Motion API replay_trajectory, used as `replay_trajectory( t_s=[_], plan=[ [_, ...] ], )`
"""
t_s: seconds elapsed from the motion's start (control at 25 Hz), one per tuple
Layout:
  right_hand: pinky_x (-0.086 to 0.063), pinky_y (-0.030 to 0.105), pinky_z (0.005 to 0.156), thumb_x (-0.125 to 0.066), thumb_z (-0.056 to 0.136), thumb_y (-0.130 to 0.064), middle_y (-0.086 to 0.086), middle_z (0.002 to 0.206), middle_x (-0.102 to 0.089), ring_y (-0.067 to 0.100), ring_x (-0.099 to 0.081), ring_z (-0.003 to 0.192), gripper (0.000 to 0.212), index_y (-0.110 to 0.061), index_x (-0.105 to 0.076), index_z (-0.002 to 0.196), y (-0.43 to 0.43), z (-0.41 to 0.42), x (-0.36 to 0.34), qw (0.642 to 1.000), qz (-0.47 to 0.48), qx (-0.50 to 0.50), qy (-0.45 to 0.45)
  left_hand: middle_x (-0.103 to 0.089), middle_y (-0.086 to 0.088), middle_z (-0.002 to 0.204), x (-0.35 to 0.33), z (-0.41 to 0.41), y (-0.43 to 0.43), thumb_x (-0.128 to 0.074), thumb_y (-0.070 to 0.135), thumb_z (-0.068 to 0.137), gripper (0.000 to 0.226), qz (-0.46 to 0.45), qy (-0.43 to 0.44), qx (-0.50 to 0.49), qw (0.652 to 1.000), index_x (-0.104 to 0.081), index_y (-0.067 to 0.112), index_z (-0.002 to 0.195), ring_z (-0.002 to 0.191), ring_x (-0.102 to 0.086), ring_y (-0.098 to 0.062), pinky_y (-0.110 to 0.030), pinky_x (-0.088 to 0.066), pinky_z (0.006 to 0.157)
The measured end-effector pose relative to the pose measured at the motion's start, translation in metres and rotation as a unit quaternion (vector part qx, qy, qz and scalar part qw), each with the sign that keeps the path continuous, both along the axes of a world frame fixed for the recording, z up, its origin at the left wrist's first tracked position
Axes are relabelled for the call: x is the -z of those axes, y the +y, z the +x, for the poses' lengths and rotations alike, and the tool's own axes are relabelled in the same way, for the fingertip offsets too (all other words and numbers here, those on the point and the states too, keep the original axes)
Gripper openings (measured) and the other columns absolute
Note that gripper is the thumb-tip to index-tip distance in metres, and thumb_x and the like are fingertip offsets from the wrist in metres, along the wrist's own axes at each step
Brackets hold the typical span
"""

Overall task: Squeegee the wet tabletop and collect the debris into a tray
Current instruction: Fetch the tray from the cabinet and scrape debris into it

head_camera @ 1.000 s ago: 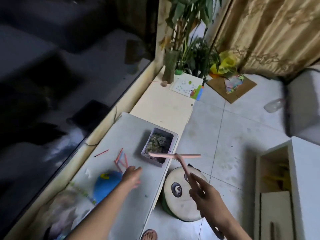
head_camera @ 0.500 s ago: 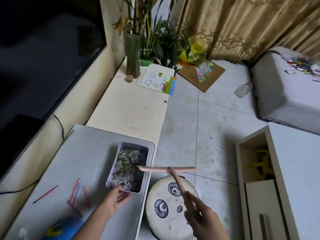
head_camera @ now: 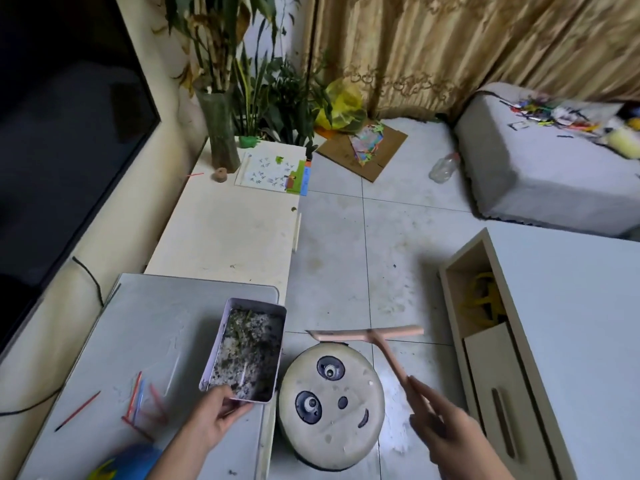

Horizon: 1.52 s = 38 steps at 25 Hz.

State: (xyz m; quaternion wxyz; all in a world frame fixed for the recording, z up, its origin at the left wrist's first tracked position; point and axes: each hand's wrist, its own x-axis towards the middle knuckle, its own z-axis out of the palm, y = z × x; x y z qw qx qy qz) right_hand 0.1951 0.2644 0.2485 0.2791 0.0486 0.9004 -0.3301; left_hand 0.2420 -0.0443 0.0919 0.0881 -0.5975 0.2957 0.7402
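the grey bench [head_camera: 156, 327] sits low against a cream wall ledge, its top smeared with pale streaks. the tray [head_camera: 255, 304] stands at the bench's right edge, full of dark and whitish debris. the left hand [head_camera: 214, 415] has its grip clamped on the tray's near corner, thumb over the rim. the right hand [head_camera: 446, 431], blurred, has its grip closed on the handle of the pink squeegee [head_camera: 367, 336], which is held in the air off the bench, its blade level above a round panda-faced stool [head_camera: 332, 389]. thin coloured sticks [head_camera: 138, 400] lie scattered on the bench left of the tray, and a blue object [head_camera: 131, 460] shows at the near edge. beyond the bench runs a cream cabinet [head_camera: 228, 233] carrying a printed sheet [head_camera: 266, 173] and a vase of tall green plants [head_camera: 221, 133]. a dark screen [head_camera: 62, 133] fills the left side. the tiled floor [head_camera: 363, 244] holds a sheet of cardboard [head_camera: 388, 150] and a plastic bottle [head_camera: 445, 168] under a gold curtain [head_camera: 450, 46]. a white cupboard [head_camera: 571, 323] stands to the right.
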Motion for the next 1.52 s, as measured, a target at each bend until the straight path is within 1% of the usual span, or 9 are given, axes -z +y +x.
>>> replay_trajectory(
  t_s=[0.12,0.2,0.32,0.44,0.6,0.68,0.76,1.08,1.52],
  plan=[
    [-0.043,0.013,0.052,-0.061,0.088,-0.008,-0.003,0.086,-0.065,0.003,-0.063,0.060,0.048,-0.027,-0.054,0.131,0.045,0.020,-0.028,1.000,-0.003,0.030,0.001,-0.055,-0.022,0.083,-0.046,0.004,0.028,-0.038,-0.014,0.087,0.016,0.013,0.027,0.032,0.999,-0.047,-0.001,0.084,0.077,-0.054,-0.037,-0.046,-0.056,0.071],
    [-0.045,0.021,0.051,-0.058,0.090,-0.009,0.001,0.091,-0.069,0.024,-0.068,0.074,0.048,-0.030,-0.052,0.132,0.078,0.031,-0.039,0.999,-0.009,0.045,0.010,-0.055,-0.021,0.085,-0.072,0.005,0.050,-0.038,-0.014,0.087,0.017,0.020,0.033,0.064,0.997,-0.047,0.000,0.085,0.081,-0.055,-0.038,-0.046,-0.055,0.051],
    [-0.039,0.012,0.044,-0.059,0.089,-0.008,-0.014,0.076,-0.060,0.004,-0.051,0.045,0.047,-0.028,-0.053,0.132,0.130,0.051,-0.047,0.998,-0.002,0.065,0.022,-0.052,-0.020,0.084,-0.094,0.008,0.092,-0.039,-0.012,0.088,0.017,0.029,0.036,0.102,0.994,-0.047,0.001,0.081,0.092,-0.049,-0.038,-0.042,-0.054,0.041],
    [-0.039,0.004,0.050,-0.062,0.088,-0.009,-0.023,0.065,-0.049,-0.013,-0.051,0.051,0.048,-0.023,-0.054,0.133,0.190,0.066,-0.043,0.997,0.018,0.068,0.030,-0.050,-0.019,0.084,-0.103,0.009,0.140,-0.041,-0.012,0.088,0.017,0.038,0.029,0.117,0.992,-0.046,0.002,0.078,0.099,-0.045,-0.038,-0.040,-0.055,0.040],
    [-0.043,0.013,0.070,-0.062,0.090,-0.024,-0.013,0.105,-0.064,-0.006,-0.060,0.080,0.046,-0.025,-0.051,0.135,0.266,0.079,-0.028,0.996,0.025,0.081,0.038,-0.052,-0.024,0.090,-0.099,0.008,0.211,-0.043,-0.012,0.087,0.017,0.057,0.013,0.110,0.992,-0.047,0.001,0.077,0.104,-0.046,-0.042,-0.041,-0.053,0.037],
    [-0.041,0.010,0.061,-0.061,0.091,-0.027,-0.011,0.101,-0.066,-0.010,-0.057,0.069,0.044,-0.027,-0.051,0.134,0.311,0.081,-0.018,0.995,0.035,0.086,0.024,-0.050,-0.028,0.104,-0.091,0.006,0.256,-0.043,-0.012,0.088,0.017,0.067,0.000,0.104,0.992,-0.047,0.001,0.078,0.110,-0.046,-0.044,-0.042,-0.053,0.038],
    [-0.038,0.007,0.050,-0.062,0.091,-0.026,-0.015,0.086,-0.063,-0.012,-0.053,0.057,0.042,-0.028,-0.053,0.132,0.359,0.081,-0.006,0.996,0.048,0.073,0.016,-0.048,-0.029,0.114,-0.080,0.007,0.305,-0.043,-0.012,0.088,0.015,0.078,-0.008,0.096,0.992,-0.049,0.000,0.082,0.118,-0.046,-0.046,-0.044,-0.056,0.046],
    [-0.045,0.038,0.066,-0.040,0.098,-0.037,-0.005,0.074,-0.058,0.019,-0.055,0.068,0.015,-0.023,-0.047,0.097,0.541,0.064,0.047,0.991,0.130,0.008,-0.016,-0.055,-0.032,0.102,-0.020,-0.009,0.481,-0.040,-0.006,0.091,0.013,0.167,-0.037,0.084,0.982,-0.052,-0.004,0.086,0.127,-0.041,-0.050,-0.043,-0.055,0.070],
    [-0.037,0.034,0.076,-0.036,0.098,-0.021,-0.004,0.106,-0.056,0.022,-0.057,0.095,0.011,-0.023,-0.040,0.109,0.715,0.017,0.147,0.950,0.289,-0.087,-0.081,-0.049,-0.034,0.125,0.094,-0.078,0.618,-0.039,-0.007,0.094,0.014,0.139,-0.067,0.083,0.985,-0.052,-0.007,0.088,0.130,-0.038,-0.049,-0.030,-0.036,0.110]
  ],
)
